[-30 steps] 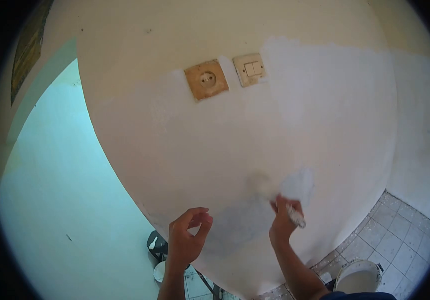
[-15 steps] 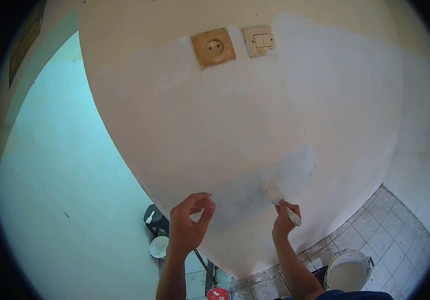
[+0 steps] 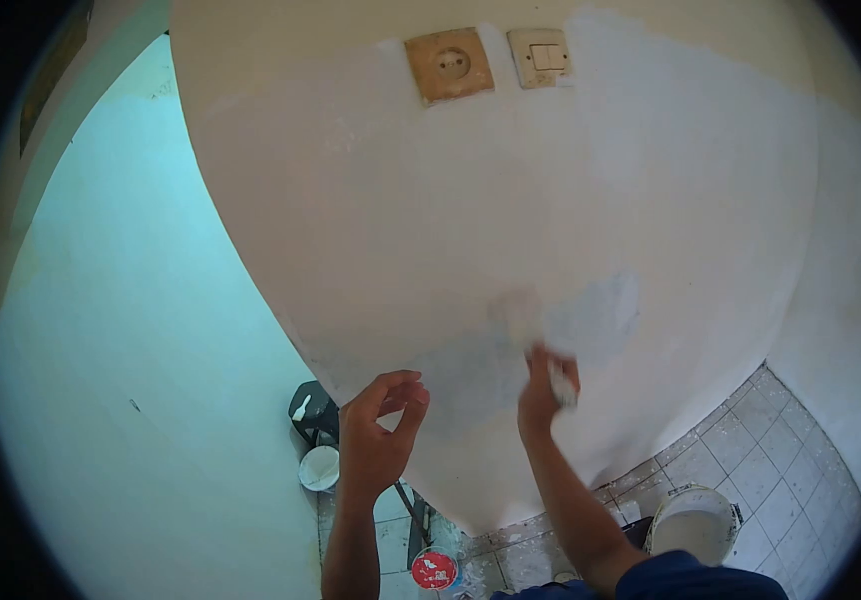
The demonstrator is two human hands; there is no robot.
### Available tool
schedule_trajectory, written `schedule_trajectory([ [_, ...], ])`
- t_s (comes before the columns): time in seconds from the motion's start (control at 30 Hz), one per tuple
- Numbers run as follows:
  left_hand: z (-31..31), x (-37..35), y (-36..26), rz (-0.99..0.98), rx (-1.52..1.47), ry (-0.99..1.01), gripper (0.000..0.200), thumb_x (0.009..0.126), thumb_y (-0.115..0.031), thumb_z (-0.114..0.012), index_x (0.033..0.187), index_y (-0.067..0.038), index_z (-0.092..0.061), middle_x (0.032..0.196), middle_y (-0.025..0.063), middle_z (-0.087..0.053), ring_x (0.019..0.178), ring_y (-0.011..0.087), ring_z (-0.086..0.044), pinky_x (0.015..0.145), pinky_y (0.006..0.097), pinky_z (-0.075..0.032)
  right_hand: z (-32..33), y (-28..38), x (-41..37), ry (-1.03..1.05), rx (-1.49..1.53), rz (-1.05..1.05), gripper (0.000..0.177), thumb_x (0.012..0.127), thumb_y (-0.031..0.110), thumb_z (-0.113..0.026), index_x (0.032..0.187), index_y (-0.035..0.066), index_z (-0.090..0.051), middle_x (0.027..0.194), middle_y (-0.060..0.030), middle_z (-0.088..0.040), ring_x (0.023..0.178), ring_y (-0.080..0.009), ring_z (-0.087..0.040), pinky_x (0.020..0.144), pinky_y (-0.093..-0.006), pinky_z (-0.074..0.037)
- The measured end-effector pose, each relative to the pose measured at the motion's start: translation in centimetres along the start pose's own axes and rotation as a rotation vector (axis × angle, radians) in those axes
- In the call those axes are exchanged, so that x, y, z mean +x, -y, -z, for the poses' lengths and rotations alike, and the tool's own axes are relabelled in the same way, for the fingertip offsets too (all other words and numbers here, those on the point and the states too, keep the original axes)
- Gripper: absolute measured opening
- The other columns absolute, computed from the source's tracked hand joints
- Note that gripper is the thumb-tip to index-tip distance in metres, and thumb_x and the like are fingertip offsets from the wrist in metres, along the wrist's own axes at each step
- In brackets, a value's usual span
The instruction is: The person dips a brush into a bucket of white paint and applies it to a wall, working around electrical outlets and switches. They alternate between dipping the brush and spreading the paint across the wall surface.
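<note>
The right hand is wrapped firmly round a paintbrush, its blurred head at eleven o'clock from the grip, long axis running eleven to five, before the wall. The left hand, farther off towards eight, curls loosely, visibly holding nothing. At seven, a red-and-white tub shows no readable writing.

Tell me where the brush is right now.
In the head view, just right of centre, the brush is in the right hand, well below the switch.
</note>
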State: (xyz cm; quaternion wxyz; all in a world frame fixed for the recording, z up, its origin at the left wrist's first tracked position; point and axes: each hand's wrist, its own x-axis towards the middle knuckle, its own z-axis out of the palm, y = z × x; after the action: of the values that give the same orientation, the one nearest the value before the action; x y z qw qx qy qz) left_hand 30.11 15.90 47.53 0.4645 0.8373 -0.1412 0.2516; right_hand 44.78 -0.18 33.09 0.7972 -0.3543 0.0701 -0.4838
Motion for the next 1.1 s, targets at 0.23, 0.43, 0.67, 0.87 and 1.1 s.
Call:
schedule_trajectory([
  [0.23,2.3,-0.4,1.1,0.023,0.022,-0.049,0.024,0.090,-0.017,-0.065,0.106,0.001,-0.063,0.092,0.0115,-0.070,0.087,0.0180,-0.068,0.083,0.0316,-0.052,3.1,3.9,-1.8,-0.004,0.097,-0.181,0.017,0.084,0.004,-0.069,0.082,-0.002,-0.054,0.089,-0.0119,-0.061,0.083,-0.0200,-0.064,0.078,-0.0379,-0.060],
  [0.43,1.7,-0.8,0.7,0.056,-0.034,-0.014,0.026,0.092,-0.018,-0.064,0.107,0.003,-0.062,0.096,0.0122,-0.069,0.090,0.0169,-0.066,0.084,0.0314,-0.051,-13.0,12.2,1.2,0.194,0.416,0.008,0.017,0.085,0.006,-0.070,0.085,-0.004,-0.056,0.088,-0.0118,-0.062,0.083,-0.0174,-0.062,0.080,-0.0333,-0.058],
  [0.67,2.1,-2.7,3.2,0.042,-0.027,-0.077,0.022,0.088,-0.014,-0.067,0.104,0.000,-0.064,0.090,0.0113,-0.071,0.085,0.0193,-0.070,0.079,0.0310,-0.054,4.3,-2.5,-5.2,0.082,0.024,-0.193,0.019,0.083,0.005,-0.070,0.080,0.000,-0.052,0.085,-0.0093,-0.060,0.081,-0.0177,-0.062,0.075,-0.0330,-0.059],
  [0.87,3.1,-3.7,4.9,0.104,-0.044,-0.075,0.022,0.088,-0.015,-0.067,0.104,0.000,-0.064,0.090,0.0122,-0.071,0.085,0.0188,-0.069,0.079,0.0303,-0.053,17.2,-8.4,-8.6,-0.109,-0.202,-0.380,0.016,0.081,0.002,-0.068,0.083,0.001,-0.052,0.089,-0.0095,-0.060,0.083,-0.0203,-0.063,0.076,-0.0341,-0.059],
  [1.1,2.3,-4.7,6.4,0.172,-0.118,-0.031,0.024,0.089,-0.017,-0.066,0.105,0.001,-0.064,0.092,0.0125,-0.070,0.086,0.0193,-0.069,0.080,0.0304,-0.053,0.8,2.0,-4.0,0.009,0.106,-0.329,0.020,0.082,0.004,-0.070,0.085,0.004,-0.050,0.088,-0.0082,-0.061,0.088,-0.0178,-0.062,0.083,-0.0374,-0.057],
])
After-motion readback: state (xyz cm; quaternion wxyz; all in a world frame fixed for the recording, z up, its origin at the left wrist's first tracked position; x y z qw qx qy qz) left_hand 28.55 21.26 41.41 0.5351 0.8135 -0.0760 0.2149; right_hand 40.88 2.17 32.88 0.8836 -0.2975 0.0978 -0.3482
